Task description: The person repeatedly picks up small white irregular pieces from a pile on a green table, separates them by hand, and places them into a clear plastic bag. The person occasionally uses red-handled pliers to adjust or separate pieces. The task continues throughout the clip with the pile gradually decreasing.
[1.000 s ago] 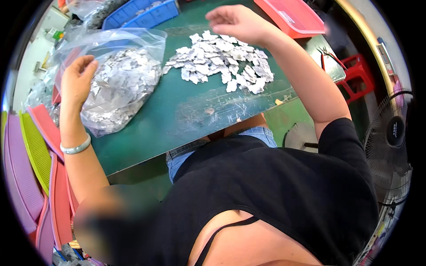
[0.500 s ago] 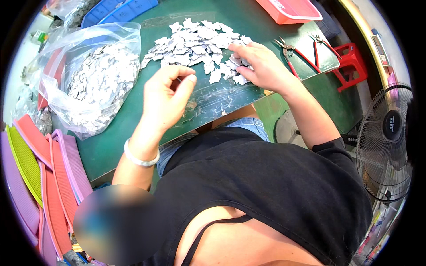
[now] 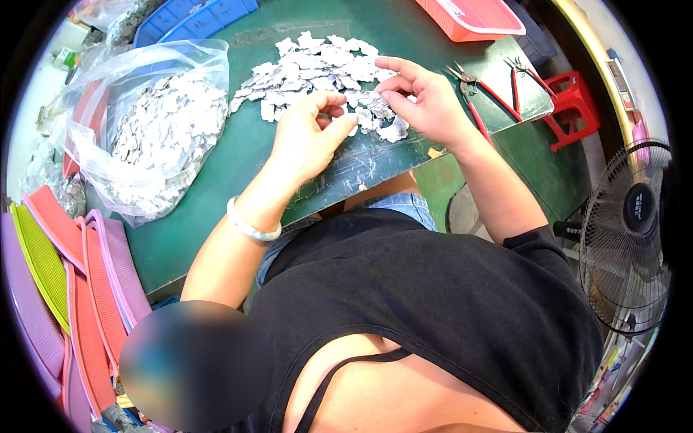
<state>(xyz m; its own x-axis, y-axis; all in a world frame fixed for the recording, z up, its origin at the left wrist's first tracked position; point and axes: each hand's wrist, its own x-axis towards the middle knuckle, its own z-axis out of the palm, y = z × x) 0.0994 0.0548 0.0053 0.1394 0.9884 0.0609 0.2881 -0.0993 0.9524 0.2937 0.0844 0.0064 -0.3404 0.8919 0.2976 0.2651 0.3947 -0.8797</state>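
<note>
A heap of small flat silver-white metal pieces (image 3: pixel 310 68) with wavy outlines lies on the green table (image 3: pixel 253 162). My left hand (image 3: pixel 310 137) hovers at the near side of the heap, fingers curled in and thumb close to them; whether a piece sits between them is hidden. Just right of it, my right hand (image 3: pixel 429 105) is over the heap's right end. Its forefinger and thumb reach out apart, with loose pieces below the thumb. A clear plastic bag (image 3: pixel 94 155) full of similar pieces stands open to the left of the heap.
Two red-handled pliers (image 3: pixel 498 97) lie right of the heap. A red-pink tray (image 3: pixel 480 29) and a blue bin (image 3: pixel 195 25) stand at the back. Stacked colourful baskets (image 3: pixel 90 289) are at left. A red stool (image 3: pixel 572 108) and a black fan (image 3: pixel 626 231) stand at right.
My left hand has moved right and closer to my right hand. My right hand has lifted a little, its forefinger and thumb now spread apart.
</note>
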